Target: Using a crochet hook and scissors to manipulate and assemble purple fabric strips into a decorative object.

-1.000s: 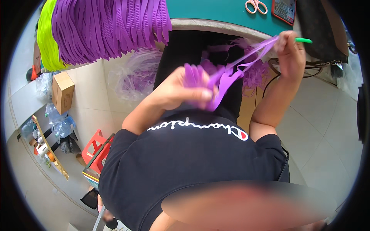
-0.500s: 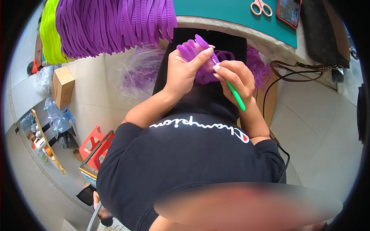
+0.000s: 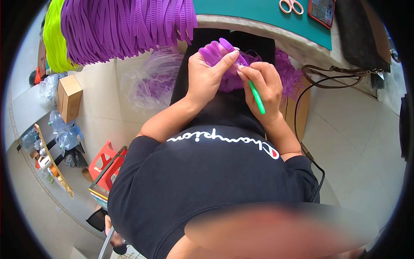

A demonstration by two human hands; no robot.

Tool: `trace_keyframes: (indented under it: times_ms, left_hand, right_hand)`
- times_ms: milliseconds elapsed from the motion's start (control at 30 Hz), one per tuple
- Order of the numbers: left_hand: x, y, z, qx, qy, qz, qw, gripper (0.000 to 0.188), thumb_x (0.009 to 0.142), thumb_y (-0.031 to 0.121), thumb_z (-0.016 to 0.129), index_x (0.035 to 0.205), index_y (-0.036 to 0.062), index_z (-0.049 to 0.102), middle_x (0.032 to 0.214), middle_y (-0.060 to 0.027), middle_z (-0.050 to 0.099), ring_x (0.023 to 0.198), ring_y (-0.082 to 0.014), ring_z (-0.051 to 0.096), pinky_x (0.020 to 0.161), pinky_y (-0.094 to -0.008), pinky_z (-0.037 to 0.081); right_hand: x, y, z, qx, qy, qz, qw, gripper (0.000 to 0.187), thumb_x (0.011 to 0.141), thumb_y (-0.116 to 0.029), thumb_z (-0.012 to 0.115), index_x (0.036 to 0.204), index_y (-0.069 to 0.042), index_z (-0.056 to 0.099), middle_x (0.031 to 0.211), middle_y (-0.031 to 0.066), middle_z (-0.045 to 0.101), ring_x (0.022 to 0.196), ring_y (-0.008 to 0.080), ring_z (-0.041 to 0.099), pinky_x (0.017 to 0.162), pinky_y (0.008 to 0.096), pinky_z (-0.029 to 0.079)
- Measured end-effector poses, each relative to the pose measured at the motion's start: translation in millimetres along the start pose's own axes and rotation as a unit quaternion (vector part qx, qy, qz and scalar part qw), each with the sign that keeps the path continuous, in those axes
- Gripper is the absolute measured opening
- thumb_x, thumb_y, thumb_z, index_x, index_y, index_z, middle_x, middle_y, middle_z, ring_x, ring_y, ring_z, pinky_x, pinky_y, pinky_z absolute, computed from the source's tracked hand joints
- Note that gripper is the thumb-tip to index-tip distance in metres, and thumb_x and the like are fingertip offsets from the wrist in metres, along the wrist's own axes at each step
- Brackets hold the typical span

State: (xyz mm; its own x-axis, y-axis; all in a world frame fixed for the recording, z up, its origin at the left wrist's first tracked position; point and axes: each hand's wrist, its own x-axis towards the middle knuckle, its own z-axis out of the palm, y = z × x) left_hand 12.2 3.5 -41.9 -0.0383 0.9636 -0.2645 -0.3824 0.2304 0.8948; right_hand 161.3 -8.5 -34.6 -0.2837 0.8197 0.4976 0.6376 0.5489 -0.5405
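Note:
My left hand (image 3: 204, 81) is closed around a small bunch of purple rubbery straps (image 3: 210, 55), its thumb pressing on top and their rounded ends sticking out past the fingers. Close beside it, my right hand (image 3: 268, 85) grips a slim tool with a bright green handle (image 3: 257, 98), much like a pen-shaped craft knife. Its front end meets the held strap near my left thumb; the tip is hidden by my fingers. Both hands are over my lap, just in front of the table edge.
Many purple straps (image 3: 125, 28) hang over the table's edge at left, beside lime-green ones (image 3: 55, 39). A green mat (image 3: 254, 7) carries pink scissors (image 3: 291, 6) and a phone (image 3: 321, 12). Below are a clear bag (image 3: 151, 82), purple scraps (image 3: 288, 71), a cardboard box (image 3: 70, 98) and a cable (image 3: 296, 114).
My right hand has shifted slightly up and left along the strap, and the green handle has come with it, now more upright. My left hand keeps its hold on the purple straps.

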Motion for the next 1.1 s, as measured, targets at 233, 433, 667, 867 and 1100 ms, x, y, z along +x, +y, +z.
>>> trace_keyframes:
  times_ms: [233, 433, 667, 867, 1100]
  left_hand:
    - [5.1, 8.2, -11.4, 0.055, -0.005, 0.069, 0.996, 0.008, 0.087, 0.007, 0.066, 0.085, -0.0002, 0.064, 0.071, -0.004, 0.065, 0.062, -0.0078, 0.061, 0.056, -0.0202, 0.047]
    - [-0.2, 11.0, -3.9, -0.056, -0.073, -0.061, 0.994, 0.016, 0.086, 0.007, 0.067, 0.099, -0.0006, 0.062, 0.08, -0.0053, 0.065, 0.068, -0.0103, 0.063, 0.064, -0.0226, 0.05]
    - [-7.8, 15.8, -34.6, 0.128, -0.119, 0.089, 0.981, 0.07, 0.083, -0.013, 0.057, 0.144, 0.0094, 0.034, 0.138, -0.0131, 0.048, 0.121, -0.0209, 0.052, 0.087, -0.0241, 0.048]
    - [-22.4, 36.9, -92.2, -0.015, -0.03, 0.132, 0.991, 0.07, 0.083, -0.016, 0.053, 0.144, 0.0138, 0.033, 0.155, -0.0077, 0.013, 0.126, -0.0355, 0.045, 0.07, -0.0235, 0.055]
    - [-51.3, 65.9, -119.6, 0.047, 0.014, 0.21, 0.976, 0.063, 0.086, -0.008, 0.056, 0.143, 0.0096, 0.035, 0.144, -0.0194, 0.034, 0.098, -0.0219, 0.06, 0.067, -0.0215, 0.052]
  right_hand:
    - [9.6, 2.1, -23.2, 0.4, -0.07, 0.252, 0.878, 0.011, 0.093, -0.009, 0.055, 0.086, 0.0, 0.057, 0.072, 0.0063, 0.058, 0.063, 0.0141, 0.055, 0.056, 0.0267, 0.042]
    - [10.8, 17.0, -2.4, 0.371, -0.066, 0.208, 0.903, 0.019, 0.086, -0.001, 0.063, 0.084, -0.005, 0.044, 0.081, 0.0062, 0.058, 0.076, 0.0098, 0.052, 0.068, 0.0226, 0.043]
    - [-0.5, 32.5, -56.9, 0.739, -0.026, 0.126, 0.661, 0.025, 0.078, -0.009, 0.059, 0.076, -0.016, 0.036, 0.06, -0.0021, 0.041, 0.065, 0.0157, 0.041, 0.058, 0.0297, 0.034]
    - [-4.5, 70.0, -165.4, 0.813, 0.191, 0.061, 0.547, 0.028, 0.075, 0.003, 0.07, 0.064, -0.01, 0.047, 0.066, -0.0008, 0.049, 0.078, 0.0148, 0.046, 0.064, 0.0238, 0.042]
    - [10.8, 80.7, -173.8, 0.794, 0.216, 0.049, 0.566, 0.024, 0.078, 0.006, 0.066, 0.067, -0.007, 0.048, 0.07, 0.0022, 0.048, 0.08, 0.0162, 0.044, 0.065, 0.0229, 0.041]
